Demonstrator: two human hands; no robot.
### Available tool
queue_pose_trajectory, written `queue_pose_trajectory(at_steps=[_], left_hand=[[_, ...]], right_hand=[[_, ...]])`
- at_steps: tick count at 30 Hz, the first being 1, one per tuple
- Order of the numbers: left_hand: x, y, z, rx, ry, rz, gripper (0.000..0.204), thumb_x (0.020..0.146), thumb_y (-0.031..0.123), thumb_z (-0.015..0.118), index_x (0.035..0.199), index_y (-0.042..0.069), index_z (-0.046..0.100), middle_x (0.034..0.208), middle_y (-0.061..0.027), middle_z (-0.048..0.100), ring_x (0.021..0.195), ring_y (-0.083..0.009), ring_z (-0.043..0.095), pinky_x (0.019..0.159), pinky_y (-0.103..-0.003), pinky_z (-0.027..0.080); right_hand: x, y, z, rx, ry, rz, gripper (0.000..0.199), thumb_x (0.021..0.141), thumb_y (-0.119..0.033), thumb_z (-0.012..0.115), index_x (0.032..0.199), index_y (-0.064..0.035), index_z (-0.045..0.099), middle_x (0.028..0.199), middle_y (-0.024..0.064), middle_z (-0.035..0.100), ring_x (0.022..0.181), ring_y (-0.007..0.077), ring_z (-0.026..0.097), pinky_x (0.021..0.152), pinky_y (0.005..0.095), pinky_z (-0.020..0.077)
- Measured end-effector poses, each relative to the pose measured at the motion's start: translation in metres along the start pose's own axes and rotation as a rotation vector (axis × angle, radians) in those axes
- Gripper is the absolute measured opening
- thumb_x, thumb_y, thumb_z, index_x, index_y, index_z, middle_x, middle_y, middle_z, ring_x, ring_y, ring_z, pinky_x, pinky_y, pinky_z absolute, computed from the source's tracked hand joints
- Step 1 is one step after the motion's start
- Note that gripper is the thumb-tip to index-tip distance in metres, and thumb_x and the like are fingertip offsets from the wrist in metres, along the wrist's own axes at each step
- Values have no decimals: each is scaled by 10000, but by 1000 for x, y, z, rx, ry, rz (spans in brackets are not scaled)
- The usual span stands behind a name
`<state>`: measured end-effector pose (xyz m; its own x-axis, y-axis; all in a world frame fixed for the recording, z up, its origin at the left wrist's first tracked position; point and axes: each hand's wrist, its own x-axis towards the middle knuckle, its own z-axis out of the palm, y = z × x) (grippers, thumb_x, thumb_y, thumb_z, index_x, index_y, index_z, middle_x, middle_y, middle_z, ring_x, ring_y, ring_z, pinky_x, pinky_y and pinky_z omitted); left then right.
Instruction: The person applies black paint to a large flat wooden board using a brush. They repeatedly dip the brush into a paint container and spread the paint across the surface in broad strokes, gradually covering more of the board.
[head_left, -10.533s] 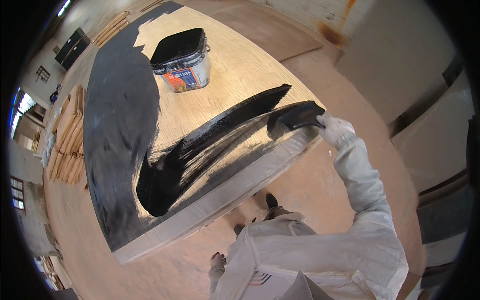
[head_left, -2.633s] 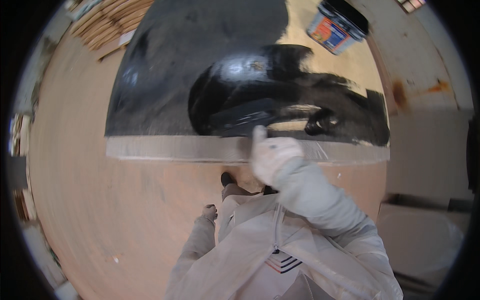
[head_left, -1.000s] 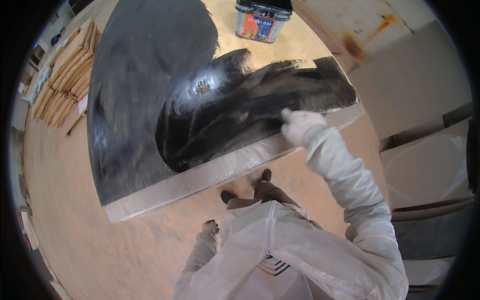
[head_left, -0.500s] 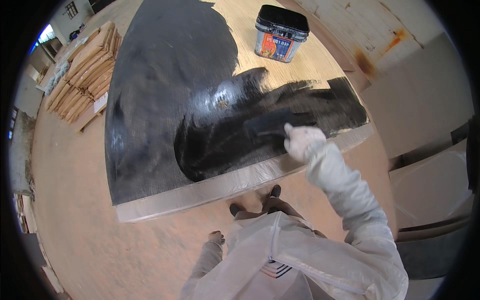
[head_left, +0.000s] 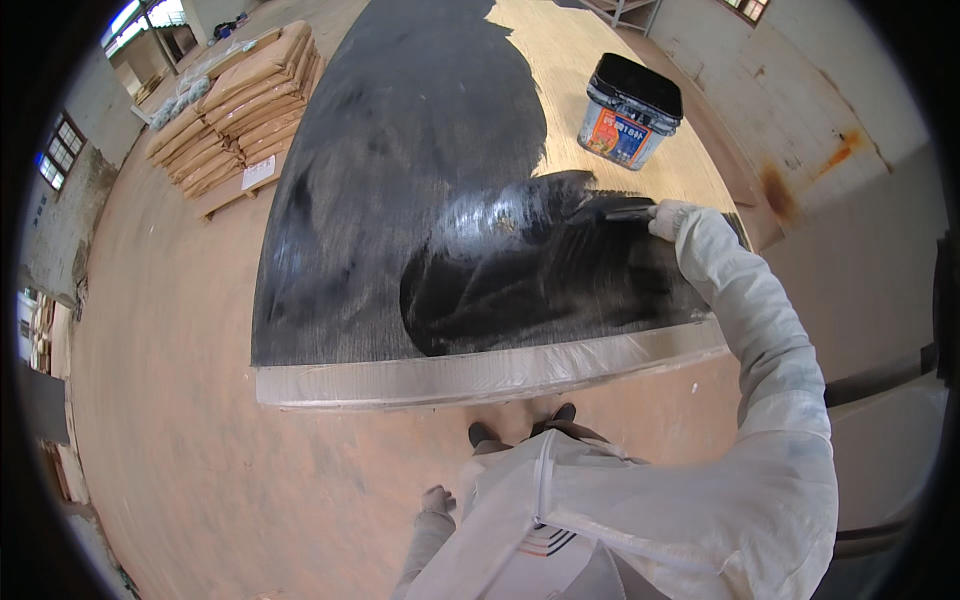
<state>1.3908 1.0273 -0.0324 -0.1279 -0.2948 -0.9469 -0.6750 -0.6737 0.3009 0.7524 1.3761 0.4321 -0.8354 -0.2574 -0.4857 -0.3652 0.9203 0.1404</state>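
Observation:
My right hand, in a pale glove, is closed round the handle of a wide flat black-coated tool. Whether it is a brush or a scraper, I cannot tell. The tool rests on the wet, glossy black coating of a large wooden panel, close to the coating's edge with bare pale wood. Beyond the tool, a square bucket with a black-smeared rim and an orange and blue label stands on the bare wood. My left hand hangs low beside my body, fingers curled, holding nothing visible.
Clear plastic film wraps the panel stack's near edge. At the far left, brown-wrapped flat packs are piled on a pallet. Dark-edged boards lie at the right, near a rust-stained wall. My feet stand close to the panel's near side.
My right hand has swept the tool away from me and to the right, from the wet middle toward the bare wood. The whole view has shifted; my left hand still hangs low.

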Motion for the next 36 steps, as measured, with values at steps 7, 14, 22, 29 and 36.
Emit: queue_pose_trajectory(at_steps=[7,14,22,29,36], left_hand=[[-13,-35,8,87,-9,-138,327,982,87,542,1289,8,624,956,-208,720,640,-335,702,522,-471,582],[3,11,25,81,4,19,313,1007,131,569,1297,26,619,974,-203,725,627,-325,703,530,-471,597],[14,72,37,141,-66,180,316,1045,170,570,1317,14,600,978,-190,722,608,-292,696,524,-422,599],[3,34,2,91,66,54,281,1034,122,531,1290,42,617,965,-184,699,588,-283,658,486,-425,549],[-17,-7,-20,254,-61,-104,275,997,62,507,1256,77,598,859,-148,619,512,-259,549,432,-419,433]], right_hand=[[10,-29,-16,56,35,-18,572,904,-315,597,1425,-81,630,1346,204,689,1303,362,623,1128,420,468],[-39,-142,10,46,138,-52,412,935,-215,564,1290,-59,703,1279,196,727,1219,336,692,1061,431,527],[-7,-161,-23,-26,145,-18,337,958,-196,551,1160,-75,792,1198,177,762,1134,319,740,974,420,580],[-26,-168,-14,-93,59,-100,465,924,-249,586,1356,-111,687,1319,142,720,1271,315,664,1112,418,495],[-23,-165,-24,-55,94,-194,570,934,-307,572,1494,-198,574,1443,154,641,1342,318,606,1141,425,466]])
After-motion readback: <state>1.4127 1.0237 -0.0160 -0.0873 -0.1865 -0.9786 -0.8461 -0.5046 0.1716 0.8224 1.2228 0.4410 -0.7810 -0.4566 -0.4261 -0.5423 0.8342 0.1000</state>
